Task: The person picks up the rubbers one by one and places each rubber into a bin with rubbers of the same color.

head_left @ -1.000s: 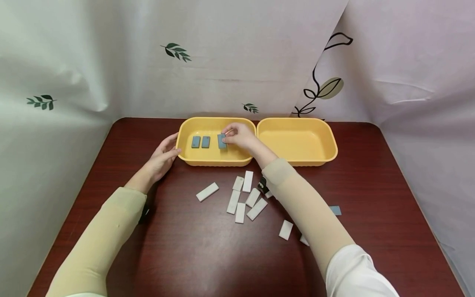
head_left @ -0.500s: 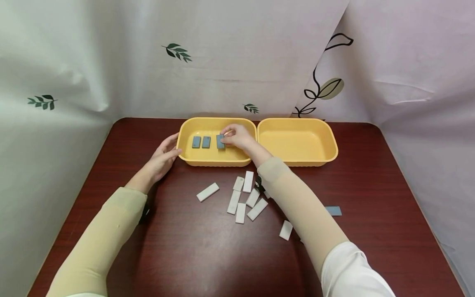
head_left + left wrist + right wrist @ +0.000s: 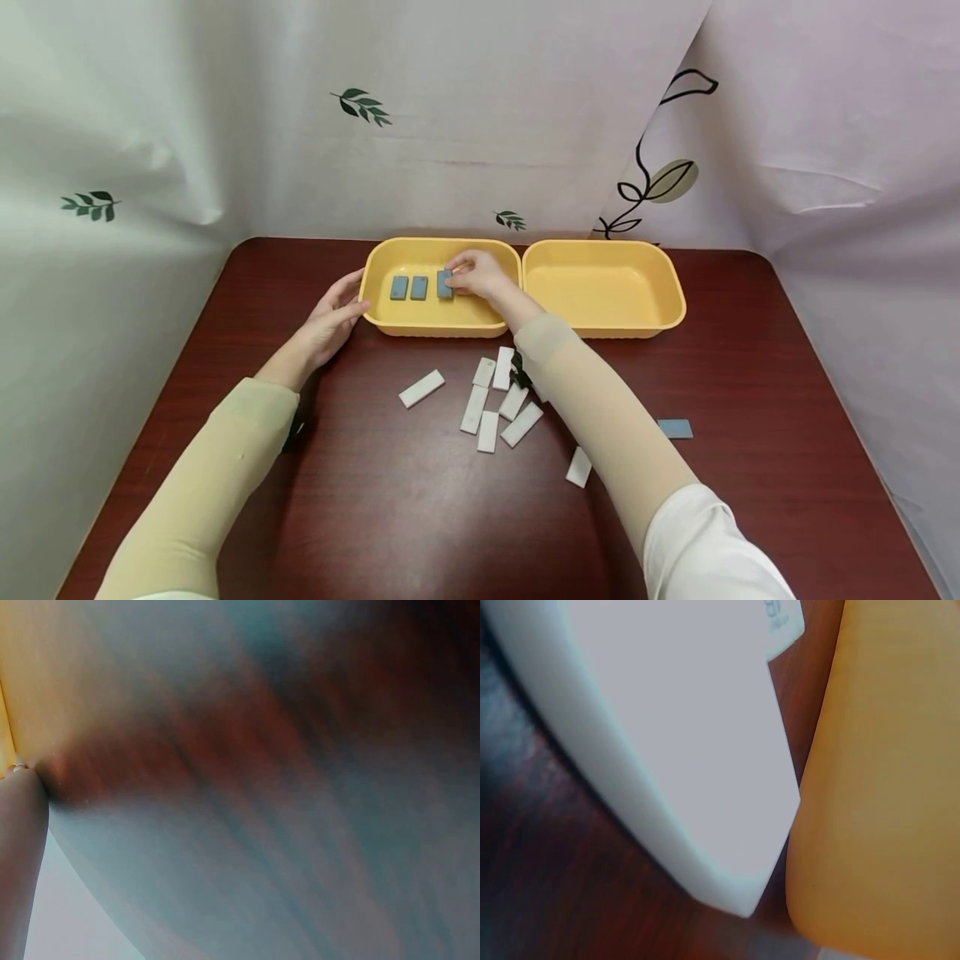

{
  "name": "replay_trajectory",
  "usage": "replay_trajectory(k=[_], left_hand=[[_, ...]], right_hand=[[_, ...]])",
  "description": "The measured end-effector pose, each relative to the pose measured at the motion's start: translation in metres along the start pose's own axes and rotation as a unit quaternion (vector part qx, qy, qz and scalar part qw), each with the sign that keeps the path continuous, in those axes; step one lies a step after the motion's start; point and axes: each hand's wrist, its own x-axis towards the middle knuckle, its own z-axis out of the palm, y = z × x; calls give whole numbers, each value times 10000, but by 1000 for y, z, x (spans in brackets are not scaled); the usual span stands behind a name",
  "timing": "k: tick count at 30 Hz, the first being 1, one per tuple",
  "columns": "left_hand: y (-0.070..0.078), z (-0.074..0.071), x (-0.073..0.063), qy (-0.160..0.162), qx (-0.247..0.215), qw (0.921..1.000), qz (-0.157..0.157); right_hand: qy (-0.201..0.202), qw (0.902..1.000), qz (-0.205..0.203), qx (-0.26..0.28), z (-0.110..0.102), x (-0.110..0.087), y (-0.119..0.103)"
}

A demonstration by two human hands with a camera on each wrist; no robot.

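Left hand (image 3: 327,321): against the left end of the left yellow tray (image 3: 441,329), thumb at the rim, fingers extended along the outside; not closed round anything. Two blue-grey tiles (image 3: 399,287) lie side by side in the left half of that tray. Lone white tile (image 3: 422,388) on the dark red table (image 3: 360,500), in front of the tray, slanted. Held blue-grey tile (image 3: 444,284): inside the tray, right of the pair and apart from it, pinched between thumb and fingers of the right hand (image 3: 483,277); cannot tell whether it touches the tray floor. White tile cluster (image 3: 487,432): in front of the tray's right end. Right yellow tray (image 3: 600,296): just beside the left tray, on its right. Outlying blue-grey tile (image 3: 676,428): well to the tray's front right.
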Motion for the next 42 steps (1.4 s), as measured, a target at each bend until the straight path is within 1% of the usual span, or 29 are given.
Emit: replay_trajectory(k=[10,13,21,25,28,32,38,42], left_hand=[[2,0,-1,-41,40,10000,3],[2,0,-1,-38,64,10000,-18],[2,1,-2,-15,223,9997,-88],[1,0,-3,5,266,9995,-147],[0,0,-2,32,244,9996,-130],[0,-1,-2,32,280,9996,-98],[1,-2,-5,-5,307,9995,-84],[2,-1,-5,-16,335,9994,-56]], right_hand=[[83,9998,170,-35,5,2,-2],[91,9998,156,-65,5,1,-2],[181,9993,43,-337,7,3,-1],[185,9982,16,-575,8,4,2],[190,9972,-17,-718,9,5,4],[194,9969,-49,-764,10,7,4],[195,9959,39,-886,12,7,2],[215,9943,18,-1044,13,6,1]])
